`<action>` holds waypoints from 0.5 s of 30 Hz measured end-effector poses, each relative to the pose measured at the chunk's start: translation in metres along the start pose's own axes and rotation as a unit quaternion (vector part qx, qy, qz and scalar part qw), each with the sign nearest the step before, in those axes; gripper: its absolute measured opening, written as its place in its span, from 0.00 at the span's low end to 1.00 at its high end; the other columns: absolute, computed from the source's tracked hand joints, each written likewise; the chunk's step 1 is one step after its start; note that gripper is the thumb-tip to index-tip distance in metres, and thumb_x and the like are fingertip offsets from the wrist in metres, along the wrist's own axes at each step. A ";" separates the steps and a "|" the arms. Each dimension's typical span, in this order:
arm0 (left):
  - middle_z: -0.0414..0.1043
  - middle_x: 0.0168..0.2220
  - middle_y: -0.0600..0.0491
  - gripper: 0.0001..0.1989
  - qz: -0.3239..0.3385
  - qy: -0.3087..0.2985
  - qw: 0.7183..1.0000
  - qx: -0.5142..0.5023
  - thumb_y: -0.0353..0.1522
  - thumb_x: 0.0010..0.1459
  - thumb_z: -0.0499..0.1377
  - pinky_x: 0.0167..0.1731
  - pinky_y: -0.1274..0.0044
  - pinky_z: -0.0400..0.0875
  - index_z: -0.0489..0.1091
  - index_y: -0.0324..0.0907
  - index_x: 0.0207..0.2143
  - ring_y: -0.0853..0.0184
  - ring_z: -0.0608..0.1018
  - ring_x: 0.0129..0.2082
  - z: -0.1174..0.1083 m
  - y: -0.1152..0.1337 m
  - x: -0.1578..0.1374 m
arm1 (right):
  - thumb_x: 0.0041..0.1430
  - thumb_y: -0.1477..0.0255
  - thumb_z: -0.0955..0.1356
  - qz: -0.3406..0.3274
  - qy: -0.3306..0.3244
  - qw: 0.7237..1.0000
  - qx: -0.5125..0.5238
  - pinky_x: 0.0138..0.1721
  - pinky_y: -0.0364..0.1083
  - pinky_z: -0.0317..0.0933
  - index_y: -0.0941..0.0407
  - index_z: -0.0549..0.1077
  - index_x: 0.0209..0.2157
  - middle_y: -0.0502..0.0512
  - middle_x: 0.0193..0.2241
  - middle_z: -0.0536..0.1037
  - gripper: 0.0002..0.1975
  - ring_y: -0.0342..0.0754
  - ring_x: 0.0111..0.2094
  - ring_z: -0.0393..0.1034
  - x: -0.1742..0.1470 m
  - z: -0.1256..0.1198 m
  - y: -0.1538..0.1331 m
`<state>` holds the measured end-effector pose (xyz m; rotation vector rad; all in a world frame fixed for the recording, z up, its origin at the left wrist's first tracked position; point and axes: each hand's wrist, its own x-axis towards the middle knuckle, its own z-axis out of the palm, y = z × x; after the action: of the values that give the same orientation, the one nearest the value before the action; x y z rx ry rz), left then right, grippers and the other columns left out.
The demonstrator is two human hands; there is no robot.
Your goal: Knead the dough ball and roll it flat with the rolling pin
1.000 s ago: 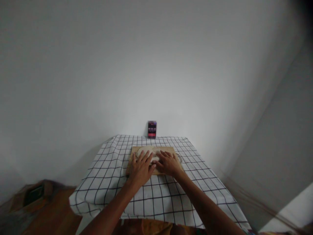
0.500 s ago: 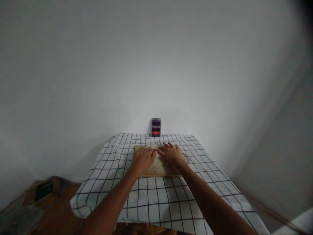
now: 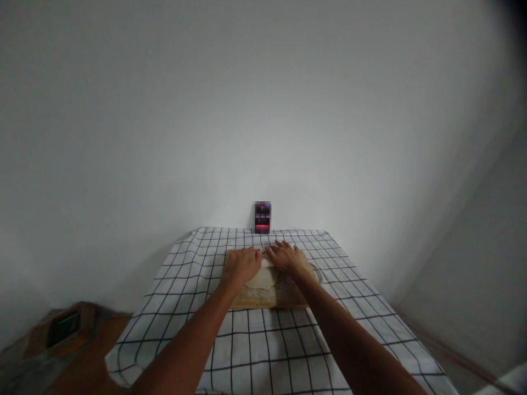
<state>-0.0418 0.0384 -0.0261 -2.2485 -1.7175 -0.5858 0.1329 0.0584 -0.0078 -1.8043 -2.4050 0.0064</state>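
Observation:
A thin, pale sheet of dough (image 3: 260,280) lies on a floured wooden board (image 3: 251,302). My left hand (image 3: 244,264) is palm down over the board's far left part, its fingers reaching forward and slightly bent. Over the far right part, my right hand (image 3: 290,259) lies palm down with its fingers spread. The two thumbs point toward each other with a narrow gap between them. Both hands cover much of the dough's far side; whether anything lies under the palms is hidden.
A white cloth with a black grid (image 3: 263,340) covers the table. A phone-like dark object (image 3: 262,217), blurred out, stands upright against the wall at the far edge. A rounded, thin-rimmed thing (image 3: 318,273) shows beside the board's right side. A box (image 3: 63,329) sits low on the left.
Both hands have moved forward over the board toward its far edge. More of the dough and the near part of the board shows now. The view has tilted slightly.

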 end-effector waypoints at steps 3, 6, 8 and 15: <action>0.82 0.50 0.39 0.25 0.017 0.005 1.000 -0.001 0.37 0.73 0.45 0.47 0.64 0.74 0.81 0.38 0.44 0.53 0.84 0.46 -0.001 0.001 -0.003 | 0.77 0.57 0.53 0.004 0.015 1.000 0.002 0.62 0.72 0.52 0.47 0.73 0.59 0.62 0.69 0.64 0.24 0.63 0.70 0.55 -0.003 0.002 -0.001; 0.81 0.53 0.38 0.23 0.012 0.014 1.000 -0.006 0.36 0.73 0.46 0.50 0.63 0.74 0.81 0.38 0.45 0.53 0.83 0.49 -0.002 0.003 -0.006 | 0.77 0.57 0.53 -0.002 0.025 1.000 -0.005 0.62 0.72 0.53 0.47 0.73 0.59 0.63 0.68 0.65 0.24 0.63 0.68 0.58 -0.009 0.001 -0.002; 0.81 0.54 0.40 0.21 0.006 0.015 1.000 -0.011 0.35 0.72 0.48 0.51 0.63 0.74 0.81 0.40 0.46 0.54 0.83 0.51 -0.005 0.006 -0.008 | 0.77 0.58 0.54 -0.007 0.024 1.000 -0.009 0.61 0.70 0.55 0.47 0.73 0.59 0.63 0.66 0.68 0.23 0.63 0.66 0.61 -0.015 -0.001 -0.003; 0.79 0.57 0.45 0.21 -0.007 -0.022 0.999 -0.026 0.38 0.73 0.47 0.54 0.63 0.73 0.80 0.45 0.47 0.56 0.80 0.55 -0.024 0.016 -0.023 | 0.76 0.64 0.56 -0.067 0.031 0.997 -0.038 0.55 0.62 0.61 0.48 0.72 0.57 0.62 0.57 0.76 0.19 0.60 0.59 0.67 -0.042 -0.009 -0.003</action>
<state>-0.0353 0.0040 -0.0149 -2.3024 -1.7597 -0.5961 0.1426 0.0168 -0.0032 -1.6431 -2.5092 -0.1537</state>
